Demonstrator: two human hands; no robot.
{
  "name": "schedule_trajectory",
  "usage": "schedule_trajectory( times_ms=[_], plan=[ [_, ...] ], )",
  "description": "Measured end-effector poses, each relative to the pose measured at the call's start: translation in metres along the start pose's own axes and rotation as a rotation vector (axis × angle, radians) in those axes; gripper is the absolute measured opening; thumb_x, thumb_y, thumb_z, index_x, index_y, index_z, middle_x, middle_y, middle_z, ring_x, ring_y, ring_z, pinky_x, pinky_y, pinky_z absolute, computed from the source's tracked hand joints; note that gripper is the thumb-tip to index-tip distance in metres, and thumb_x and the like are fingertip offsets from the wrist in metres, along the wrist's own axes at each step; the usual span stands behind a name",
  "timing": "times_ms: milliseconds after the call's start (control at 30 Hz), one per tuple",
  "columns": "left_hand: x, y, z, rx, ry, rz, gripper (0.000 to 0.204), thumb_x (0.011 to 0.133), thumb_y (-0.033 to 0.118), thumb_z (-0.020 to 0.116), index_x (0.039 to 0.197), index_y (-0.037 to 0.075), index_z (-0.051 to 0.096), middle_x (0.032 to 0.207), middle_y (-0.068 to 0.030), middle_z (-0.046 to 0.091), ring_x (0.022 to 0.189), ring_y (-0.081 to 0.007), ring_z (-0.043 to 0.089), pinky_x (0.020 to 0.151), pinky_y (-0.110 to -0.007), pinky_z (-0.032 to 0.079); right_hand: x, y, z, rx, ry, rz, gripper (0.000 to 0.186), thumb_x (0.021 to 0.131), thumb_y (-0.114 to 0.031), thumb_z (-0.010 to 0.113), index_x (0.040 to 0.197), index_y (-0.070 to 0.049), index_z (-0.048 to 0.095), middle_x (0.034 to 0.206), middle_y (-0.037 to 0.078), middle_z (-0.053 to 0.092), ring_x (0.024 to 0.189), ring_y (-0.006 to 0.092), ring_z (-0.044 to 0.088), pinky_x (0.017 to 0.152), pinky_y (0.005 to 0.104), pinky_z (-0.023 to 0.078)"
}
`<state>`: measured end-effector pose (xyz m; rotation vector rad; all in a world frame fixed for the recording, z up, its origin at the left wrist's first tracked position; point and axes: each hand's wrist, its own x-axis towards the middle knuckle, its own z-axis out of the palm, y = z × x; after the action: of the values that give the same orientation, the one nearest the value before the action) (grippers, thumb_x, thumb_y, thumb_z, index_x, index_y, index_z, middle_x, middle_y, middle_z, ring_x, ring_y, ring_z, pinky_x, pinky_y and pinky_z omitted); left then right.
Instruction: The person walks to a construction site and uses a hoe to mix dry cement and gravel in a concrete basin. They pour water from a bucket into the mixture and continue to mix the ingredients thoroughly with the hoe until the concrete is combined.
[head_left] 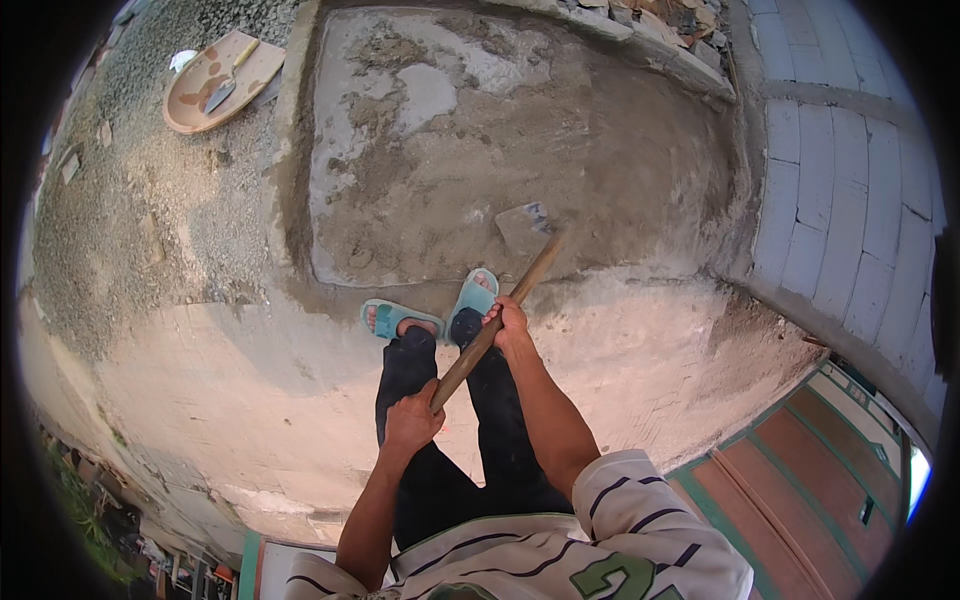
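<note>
Closest in, the left hand [412, 418] is wrapped tight around the near end of a long wooden handle [495, 325], fingers fully curled round it. A bit further up, the right hand [510, 325] is clamped on the same handle about midway, also closed all the way round. Under the hands are black trousers and two teal sandals [440, 312], planted on the pale concrete slab [250, 370] right at its far edge, where the wet stuff starts. The handle slants away to the right and ends in a flat hoe blade [524, 227], which sits down in the mortar patch [520, 150], near its near edge and a little right of centre. Way off past the patch's far left corner, on the gravel [130, 200], there's a shallow tan pan [215, 85] with a trowel [230, 82] lying in it. A pale block wall [830, 190] runs along the right side.
</note>
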<state>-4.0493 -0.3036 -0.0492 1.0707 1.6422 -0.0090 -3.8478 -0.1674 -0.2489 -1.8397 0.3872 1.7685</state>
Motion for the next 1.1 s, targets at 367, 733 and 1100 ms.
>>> schedule_trajectory(
  times_ms=[367, 733, 1100],
  plan=[
    [0.142, 0.143, -0.006, 0.463, -0.025, 0.259, 0.043, 0.08, 0.018, 0.071, 0.12, 0.017, 0.058, 0.083, -0.0142, 0.071, 0.078, -0.0334, 0.07, 0.068, -0.048, 0.054, 0.07, -0.144, -0.064, 0.432, -0.105, -0.078, 0.016, 0.09, -0.01, 0.055, 0.077, -0.008, 0.047, 0.064, 0.003, 0.046, 0.057, 0.0172, 0.047, 0.056, 0.0317, 0.048],
    [0.123, 0.127, -0.151, 0.865, 0.145, 0.012, 0.043, 0.079, 0.011, 0.067, 0.121, 0.019, 0.061, 0.08, -0.0156, 0.07, 0.076, -0.0336, 0.07, 0.068, -0.047, 0.055, 0.068, -0.038, 0.14, 0.59, -0.457, 0.41, 0.009, 0.093, -0.007, 0.057, 0.087, -0.005, 0.051, 0.073, 0.008, 0.052, 0.068, 0.0232, 0.053, 0.073, 0.0449, 0.052],
    [0.074, 0.147, -0.062, 0.614, 0.15, 0.123, 0.048, 0.08, 0.014, 0.066, 0.127, 0.016, 0.055, 0.078, -0.0124, 0.068, 0.068, -0.0337, 0.068, 0.061, -0.047, 0.054, 0.041, -0.077, 0.046, 0.454, -0.213, 0.198, 0.017, 0.085, -0.016, 0.066, 0.079, -0.011, 0.051, 0.068, 0.002, 0.05, 0.057, 0.0187, 0.051, 0.056, 0.0398, 0.048]
  ],
)
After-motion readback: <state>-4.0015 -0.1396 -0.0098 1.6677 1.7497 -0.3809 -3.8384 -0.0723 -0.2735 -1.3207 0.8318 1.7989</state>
